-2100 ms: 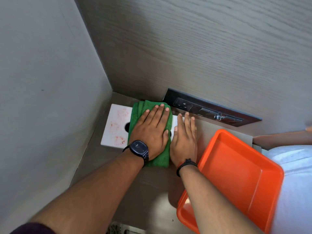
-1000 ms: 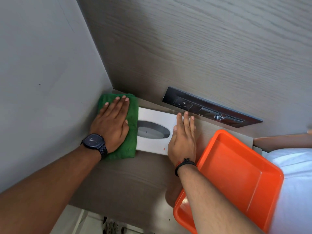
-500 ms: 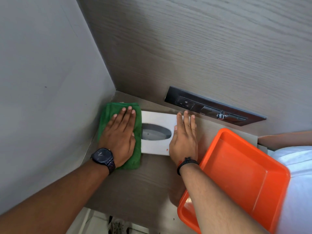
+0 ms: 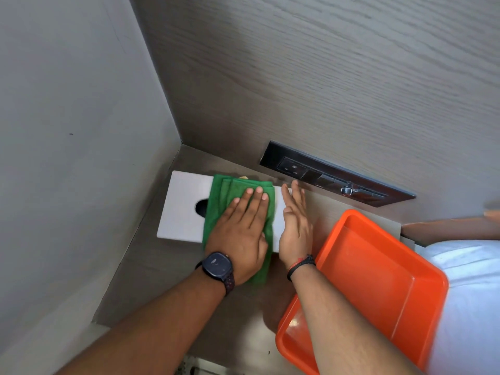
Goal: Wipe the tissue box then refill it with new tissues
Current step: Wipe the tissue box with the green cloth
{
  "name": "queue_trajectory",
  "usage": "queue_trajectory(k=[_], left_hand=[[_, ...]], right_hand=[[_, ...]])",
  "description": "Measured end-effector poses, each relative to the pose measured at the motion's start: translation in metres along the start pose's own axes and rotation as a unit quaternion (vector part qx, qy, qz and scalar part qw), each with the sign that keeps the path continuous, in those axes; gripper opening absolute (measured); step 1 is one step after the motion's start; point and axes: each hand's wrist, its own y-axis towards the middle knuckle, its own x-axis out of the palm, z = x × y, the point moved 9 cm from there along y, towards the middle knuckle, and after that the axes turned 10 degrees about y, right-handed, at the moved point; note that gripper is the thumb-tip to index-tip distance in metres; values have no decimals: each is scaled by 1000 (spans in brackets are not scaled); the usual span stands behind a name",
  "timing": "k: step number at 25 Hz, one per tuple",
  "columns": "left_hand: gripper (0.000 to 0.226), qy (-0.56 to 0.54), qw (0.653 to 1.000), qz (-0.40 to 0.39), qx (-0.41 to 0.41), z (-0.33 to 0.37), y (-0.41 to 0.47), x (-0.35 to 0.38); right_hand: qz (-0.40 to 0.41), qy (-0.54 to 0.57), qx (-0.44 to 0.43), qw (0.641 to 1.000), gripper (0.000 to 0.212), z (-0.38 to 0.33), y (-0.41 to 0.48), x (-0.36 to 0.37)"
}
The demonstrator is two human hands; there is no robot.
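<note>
**Cloth pressed flat on the box lid, right hand bracing the end**

The left hand lies palm-down on a folded green cloth, fingers straight and held together, pressing the cloth onto the top of the white tissue box. Nothing is pinched; the hand is flat and open on the fabric. The right hand stands on edge just right of those fingers, also open with fingers together, its side against the box's right end as a stop.

The box sits on the grey-brown shelf, tucked toward the corner where the side wall meets the wood-grain back panel. Its long axis runs left to right, across the direction the left fingers point. The uncovered part of the lid lies to the left of the left fingertips, so any further wiping stroke would probably travel that way along the length, and the left hand is the nearer one for it.

The bare lid looks clean and matt white. A dark oval opening shows half-hidden at the cloth's left edge; no tissue pokes out of it, so the refill seems not yet done.

An orange tray rests just right of the right wrist, tilted at the shelf's edge. A dark socket panel sits on the back wall beyond the right fingertips.
</note>
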Motion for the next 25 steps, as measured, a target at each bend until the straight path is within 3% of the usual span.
queue_trajectory(k=[8,12,18,22,25], left_hand=[[63,2,1000,4,29,13,-3,4],[60,29,997,-2,69,-5,-11,7],[61,56,998,1,-10,-66,-23,-1],[61,58,998,-20,-20,-83,-23,-4],[64,4,999,-30,-14,-90,-24,-6]], right_hand=[[14,-22,-36,999,55,3,0,-2],[26,-28,-46,998,70,-2,-1,-4],[36,-53,-75,995,73,-7,-3,-4],[31,-75,-66,994,69,-10,-5,-2],[48,-152,-82,984,60,-24,-10,-2]])
